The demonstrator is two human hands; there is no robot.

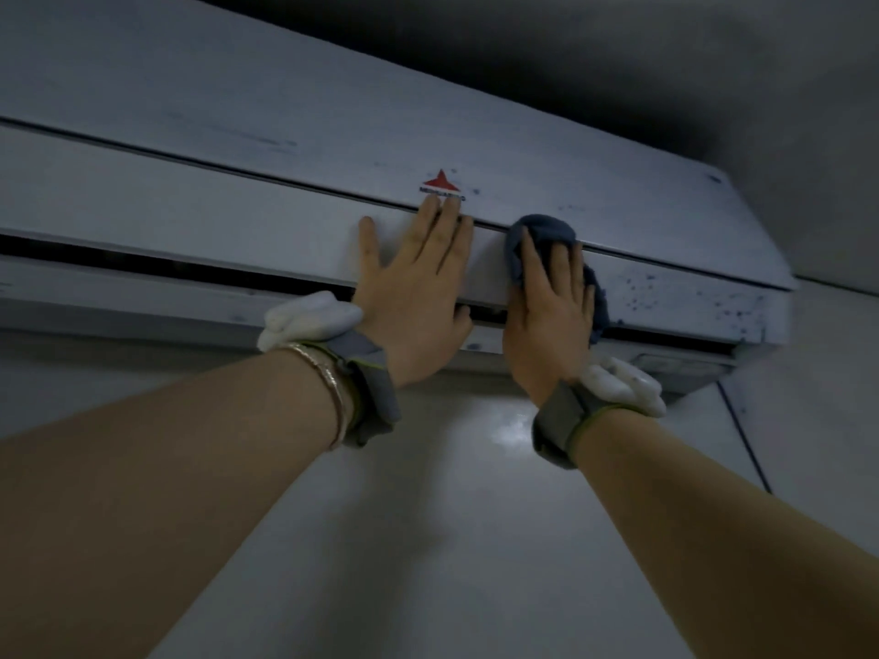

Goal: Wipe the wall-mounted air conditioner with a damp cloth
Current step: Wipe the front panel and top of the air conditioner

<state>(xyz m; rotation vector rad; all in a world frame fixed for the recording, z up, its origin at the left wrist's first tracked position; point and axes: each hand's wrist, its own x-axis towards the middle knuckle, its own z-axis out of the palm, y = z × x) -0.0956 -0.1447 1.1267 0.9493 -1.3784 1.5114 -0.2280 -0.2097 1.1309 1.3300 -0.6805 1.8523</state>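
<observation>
The white wall-mounted air conditioner (238, 149) fills the upper part of the view, seen from below, with a red triangular logo (441, 183) on its front. My left hand (414, 287) lies flat and spread on the lower front panel just under the logo, holding nothing. To its right, my right hand (551, 302) presses a crumpled dark blue cloth (542, 230) against the same panel. Dark specks dot the panel (666, 297) to the right of the cloth.
The air outlet slot (142, 264) runs dark along the unit's underside. A pale wall (428, 516) lies below, with a thin dark cable (747, 439) slanting down at the right. The dark ceiling (618, 54) sits close above. Both wrists carry grey straps with white pouches.
</observation>
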